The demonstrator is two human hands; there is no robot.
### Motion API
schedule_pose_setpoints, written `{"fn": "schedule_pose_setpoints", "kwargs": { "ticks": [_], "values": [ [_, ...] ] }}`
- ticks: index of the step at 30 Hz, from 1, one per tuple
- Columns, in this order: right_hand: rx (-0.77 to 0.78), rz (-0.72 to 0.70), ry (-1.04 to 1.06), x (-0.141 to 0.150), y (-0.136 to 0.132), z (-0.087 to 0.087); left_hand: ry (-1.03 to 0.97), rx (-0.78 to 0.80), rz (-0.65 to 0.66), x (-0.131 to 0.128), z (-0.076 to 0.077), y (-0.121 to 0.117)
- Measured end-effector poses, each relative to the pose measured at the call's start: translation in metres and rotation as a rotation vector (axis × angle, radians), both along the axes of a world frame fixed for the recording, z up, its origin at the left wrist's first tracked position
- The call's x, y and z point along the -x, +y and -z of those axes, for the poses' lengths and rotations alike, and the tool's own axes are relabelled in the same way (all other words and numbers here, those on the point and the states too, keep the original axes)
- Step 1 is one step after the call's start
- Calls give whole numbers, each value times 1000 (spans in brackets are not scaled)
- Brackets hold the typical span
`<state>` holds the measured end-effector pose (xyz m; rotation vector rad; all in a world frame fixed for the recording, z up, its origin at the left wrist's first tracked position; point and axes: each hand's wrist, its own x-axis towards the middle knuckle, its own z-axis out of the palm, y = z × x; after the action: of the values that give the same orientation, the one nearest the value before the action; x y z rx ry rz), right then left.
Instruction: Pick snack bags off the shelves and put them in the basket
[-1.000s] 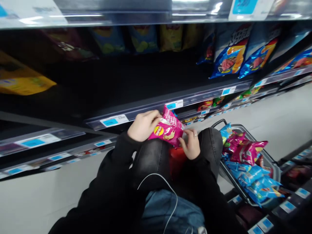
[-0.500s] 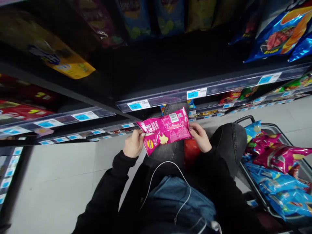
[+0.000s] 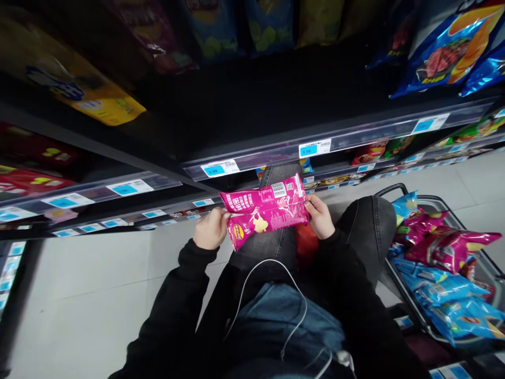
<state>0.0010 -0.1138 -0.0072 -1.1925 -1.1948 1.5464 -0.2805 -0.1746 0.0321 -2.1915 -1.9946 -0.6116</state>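
Left hand pinches left end of pink chip bag; right hand grips its right end. Bag spread between both hands, barcode side up, above dark jeans, just below shelf edge with price tags. Beside right knee: grey shopping basket holding pink bags and blue bags. Blue steak-pictured chip bag on shelf, upper right.

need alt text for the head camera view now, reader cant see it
The left hand and right hand hold a pink snack bag by its ends, barcode showing. To the right, a basket holds blue bags and pink bags; dark shelves with price tags stand in front.
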Motion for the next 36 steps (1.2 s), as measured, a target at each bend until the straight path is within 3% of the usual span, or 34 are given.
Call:
{"fn": "schedule_pose_setpoints", "kwargs": {
  "ticks": [3, 8, 12, 15, 22, 26, 30, 33, 36],
  "values": [
    [74, -10, 123, -6, -7, -1, 15, 13, 102, 4, -8, -4],
    [-108, -45, -135, -18, -11, -9, -65, 196, 251, 10, -14, -6],
    [-231, -41, -257, -18, -9, -12, 70, -10, 274, 12, -19, -1],
    [-289, -36, -314, -17, -8, -12, 92, -56, 436, 1, -32, 8],
    [-483, 20, -502, -18, -11, -17, 102, 250, 761, -45, -73, 38],
    [-547, 35, -558, -15, -22, -25, 79, 341, 730, -68, -80, 45],
    [-591, 16, -599, -8, -39, -36, 136, 295, 649, -97, -70, 42],
    [-511, 44, -593, -5, -50, -37, 150, 236, 594, -111, -60, 36],
    [-330, 115, -475, -1, -56, -31, 156, 156, 576, -115, -52, 30]
  ]
}}
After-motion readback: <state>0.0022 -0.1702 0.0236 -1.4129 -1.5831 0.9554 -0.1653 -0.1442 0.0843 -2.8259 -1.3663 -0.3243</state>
